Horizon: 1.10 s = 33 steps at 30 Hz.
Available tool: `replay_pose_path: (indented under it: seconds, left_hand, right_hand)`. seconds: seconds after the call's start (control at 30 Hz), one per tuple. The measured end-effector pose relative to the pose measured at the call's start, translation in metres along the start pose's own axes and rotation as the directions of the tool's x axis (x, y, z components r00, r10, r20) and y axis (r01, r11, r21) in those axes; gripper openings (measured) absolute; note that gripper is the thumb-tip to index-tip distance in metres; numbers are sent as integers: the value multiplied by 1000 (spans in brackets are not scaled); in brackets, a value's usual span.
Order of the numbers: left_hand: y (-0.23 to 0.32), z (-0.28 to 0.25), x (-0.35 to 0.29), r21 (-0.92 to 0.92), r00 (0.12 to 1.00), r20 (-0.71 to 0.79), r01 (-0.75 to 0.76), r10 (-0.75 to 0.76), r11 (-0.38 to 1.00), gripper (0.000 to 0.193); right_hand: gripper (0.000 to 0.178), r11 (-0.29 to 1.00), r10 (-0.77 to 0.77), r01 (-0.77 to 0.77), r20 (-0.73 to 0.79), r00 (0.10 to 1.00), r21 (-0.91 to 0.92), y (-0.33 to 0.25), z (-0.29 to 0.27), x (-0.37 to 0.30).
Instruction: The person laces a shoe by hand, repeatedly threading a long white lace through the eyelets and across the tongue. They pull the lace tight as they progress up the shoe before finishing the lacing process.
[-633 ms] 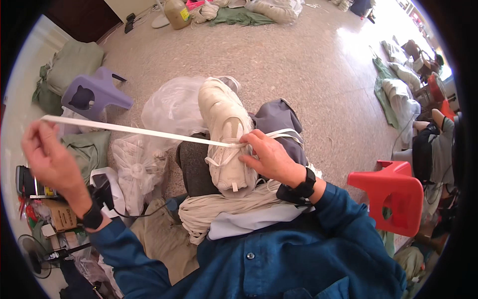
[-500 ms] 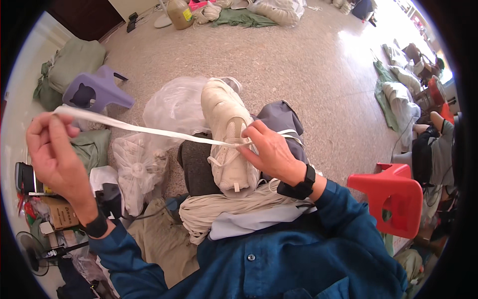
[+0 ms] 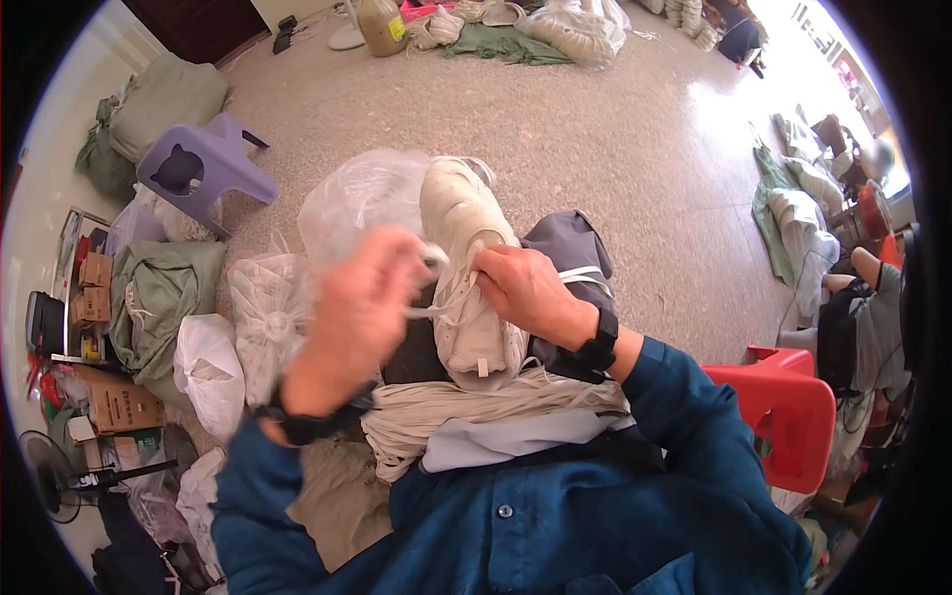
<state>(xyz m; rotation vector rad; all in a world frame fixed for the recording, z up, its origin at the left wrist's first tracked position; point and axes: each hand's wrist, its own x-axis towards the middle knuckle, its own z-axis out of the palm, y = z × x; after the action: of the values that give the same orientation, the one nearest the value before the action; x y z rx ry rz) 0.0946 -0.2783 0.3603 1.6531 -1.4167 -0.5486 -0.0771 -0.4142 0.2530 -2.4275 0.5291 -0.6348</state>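
Observation:
A cream lace-up shoe [image 3: 466,208] lies across my lap, toe pointing away, heel with its pull tab toward me. A flat white shoelace [image 3: 428,312] runs from its opening toward my left hand [image 3: 362,307]. That hand is smeared by motion beside the shoe; its fingers look curled, with a pale bit of lace at their tips. My right hand [image 3: 535,288] is closed in a pinch on the lace at the shoe's eyelets, fingertips partly hidden. Between the shoe and my body rests a thick bundle of loose cream laces [image 3: 496,402].
Clear plastic bags [image 3: 362,193] sit beyond and left of my knees. A purple stool [image 3: 213,164] stands at left, a red stool [image 3: 778,407] at right. Cardboard boxes [image 3: 124,402] and a small fan [image 3: 55,476] are at lower left. Another person's arm and legs [image 3: 873,317] show at far right.
My left hand has swept in from the far left to beside the shoe, and the taut stretch of lace has gone slack. My right hand stays at the eyelets.

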Motion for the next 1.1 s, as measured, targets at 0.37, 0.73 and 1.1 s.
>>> replay_pose_path:
  seconds: [0.37,0.73,1.1]
  left_hand:
    - [-78,58,-26,-472,970,78,240,-231,848,9]
    - [-97,51,-5,-183,930,230,330,-287,926,12]
    - [-87,49,12,542,991,68,-136,118,830,12]
  right_hand:
    - [12,956,-6,179,-593,805,234,-17,-132,95]
    - [18,791,532,-203,-487,693,577,72,-162,-36]
    - [21,543,757,-271,-324,568,795,113,-112,-105]
